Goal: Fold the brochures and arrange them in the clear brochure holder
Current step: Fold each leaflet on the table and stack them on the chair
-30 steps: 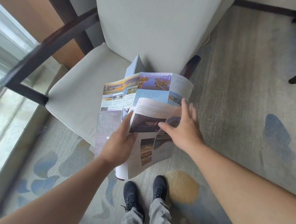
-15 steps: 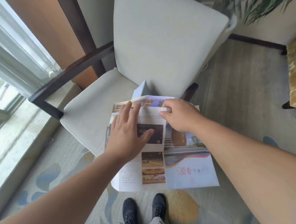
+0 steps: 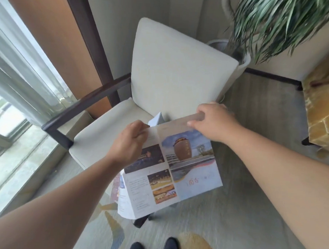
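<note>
A large printed brochure with photos and blue panels hangs in the air over the front of a pale armchair. My left hand pinches its top left edge. My right hand grips the top right edge, fingers curled over the paper. More printed sheets show under its lower left side. A pale blue folded sheet stands on the seat behind the brochure. No clear holder is in view.
The armchair has a dark wooden arm on the left. A window runs along the left. A potted plant stands behind the chair, a yellow stone table at right. My shoes stand on patterned carpet.
My left hand went from lying flat on the sheet to pinching its top edge. My right hand slid right along the top. The brochure is now held spread; the view tilted upward.
</note>
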`<state>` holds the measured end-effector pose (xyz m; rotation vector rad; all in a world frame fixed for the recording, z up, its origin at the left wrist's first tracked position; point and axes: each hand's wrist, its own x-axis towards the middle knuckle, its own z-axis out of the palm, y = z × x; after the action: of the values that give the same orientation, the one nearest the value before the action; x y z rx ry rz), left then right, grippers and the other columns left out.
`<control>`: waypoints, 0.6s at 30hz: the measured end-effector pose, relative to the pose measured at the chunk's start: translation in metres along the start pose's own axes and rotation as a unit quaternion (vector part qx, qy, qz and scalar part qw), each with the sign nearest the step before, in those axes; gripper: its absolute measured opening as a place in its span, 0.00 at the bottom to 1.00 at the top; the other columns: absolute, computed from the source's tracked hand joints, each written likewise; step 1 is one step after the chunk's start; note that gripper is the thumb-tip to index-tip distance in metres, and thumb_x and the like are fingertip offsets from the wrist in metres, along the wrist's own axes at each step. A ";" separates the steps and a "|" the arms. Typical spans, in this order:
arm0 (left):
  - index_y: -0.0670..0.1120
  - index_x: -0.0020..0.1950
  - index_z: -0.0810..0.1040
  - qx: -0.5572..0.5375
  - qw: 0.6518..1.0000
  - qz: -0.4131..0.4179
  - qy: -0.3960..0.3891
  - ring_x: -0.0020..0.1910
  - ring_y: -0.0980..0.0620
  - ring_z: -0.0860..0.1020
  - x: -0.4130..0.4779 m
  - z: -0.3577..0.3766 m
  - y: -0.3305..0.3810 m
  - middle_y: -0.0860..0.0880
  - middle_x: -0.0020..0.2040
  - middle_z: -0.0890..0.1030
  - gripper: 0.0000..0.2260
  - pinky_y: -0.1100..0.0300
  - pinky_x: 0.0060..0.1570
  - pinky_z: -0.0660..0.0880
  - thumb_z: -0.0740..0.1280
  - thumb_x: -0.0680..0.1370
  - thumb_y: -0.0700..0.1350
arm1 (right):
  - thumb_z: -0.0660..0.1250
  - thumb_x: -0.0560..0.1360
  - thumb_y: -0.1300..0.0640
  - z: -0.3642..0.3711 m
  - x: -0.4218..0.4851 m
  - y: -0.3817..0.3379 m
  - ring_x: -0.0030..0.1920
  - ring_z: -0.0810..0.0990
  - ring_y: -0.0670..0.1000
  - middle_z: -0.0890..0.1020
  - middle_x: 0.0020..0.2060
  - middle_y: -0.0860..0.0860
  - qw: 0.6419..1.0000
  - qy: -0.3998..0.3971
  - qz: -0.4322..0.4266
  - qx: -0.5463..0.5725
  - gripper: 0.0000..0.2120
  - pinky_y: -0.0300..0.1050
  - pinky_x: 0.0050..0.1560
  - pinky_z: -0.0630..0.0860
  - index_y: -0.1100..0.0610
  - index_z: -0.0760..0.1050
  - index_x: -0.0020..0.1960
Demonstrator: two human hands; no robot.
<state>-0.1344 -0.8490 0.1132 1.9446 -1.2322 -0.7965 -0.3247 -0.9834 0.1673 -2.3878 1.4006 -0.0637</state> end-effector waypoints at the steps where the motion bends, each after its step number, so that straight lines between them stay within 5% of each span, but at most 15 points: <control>1: 0.44 0.53 0.77 -0.009 1.000 -0.009 0.009 0.52 0.45 0.76 0.000 -0.003 0.002 0.48 0.53 0.80 0.16 0.50 0.53 0.72 0.57 0.73 0.49 | 0.70 0.74 0.47 -0.005 0.000 0.002 0.44 0.71 0.53 0.72 0.40 0.51 0.996 -0.009 0.005 0.088 0.14 0.45 0.39 0.63 0.55 0.70 0.39; 4: 0.46 0.45 0.75 -0.049 0.998 -0.018 0.037 0.44 0.47 0.75 -0.001 -0.011 0.010 0.49 0.43 0.78 0.11 0.50 0.47 0.71 0.57 0.71 0.49 | 0.73 0.74 0.55 -0.018 -0.004 0.002 0.46 0.79 0.58 0.81 0.44 0.57 0.940 -0.038 0.052 0.336 0.10 0.50 0.47 0.74 0.60 0.75 0.45; 7: 0.39 0.44 0.72 -0.080 0.994 -0.015 0.069 0.41 0.47 0.72 -0.001 -0.020 0.019 0.47 0.38 0.74 0.12 0.46 0.44 0.70 0.58 0.71 0.47 | 0.71 0.76 0.57 -0.027 -0.010 0.002 0.57 0.81 0.59 0.83 0.55 0.58 0.882 -0.168 0.110 0.426 0.14 0.57 0.64 0.74 0.61 0.78 0.59; 11: 0.41 0.43 0.72 -0.099 0.990 -0.017 0.100 0.40 0.50 0.70 0.002 -0.030 0.026 0.51 0.37 0.72 0.09 0.54 0.41 0.67 0.60 0.75 0.47 | 0.66 0.79 0.60 -0.032 -0.016 0.001 0.40 0.85 0.52 0.86 0.45 0.56 0.869 -0.249 0.110 0.413 0.06 0.46 0.43 0.79 0.60 0.81 0.52; 15: 0.46 0.46 0.73 -0.059 0.992 0.016 0.112 0.37 0.61 0.72 0.006 -0.038 0.030 0.53 0.41 0.75 0.06 0.67 0.35 0.69 0.61 0.81 0.46 | 0.64 0.80 0.62 -0.040 -0.014 -0.011 0.38 0.84 0.51 0.86 0.40 0.54 0.866 -0.230 0.063 0.440 0.07 0.43 0.40 0.79 0.60 0.81 0.48; 18: 0.45 0.46 0.75 -0.076 0.990 0.015 0.121 0.40 0.54 0.73 0.008 -0.047 0.038 0.52 0.40 0.76 0.08 0.60 0.39 0.69 0.60 0.82 0.45 | 0.63 0.80 0.63 -0.046 -0.012 -0.017 0.37 0.84 0.50 0.85 0.41 0.56 0.869 -0.210 0.047 0.445 0.07 0.41 0.37 0.80 0.62 0.80 0.49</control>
<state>-0.1135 -0.8579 0.1695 1.8339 -1.0234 -0.5998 -0.3272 -0.9793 0.2178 -1.4486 0.9630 -0.1240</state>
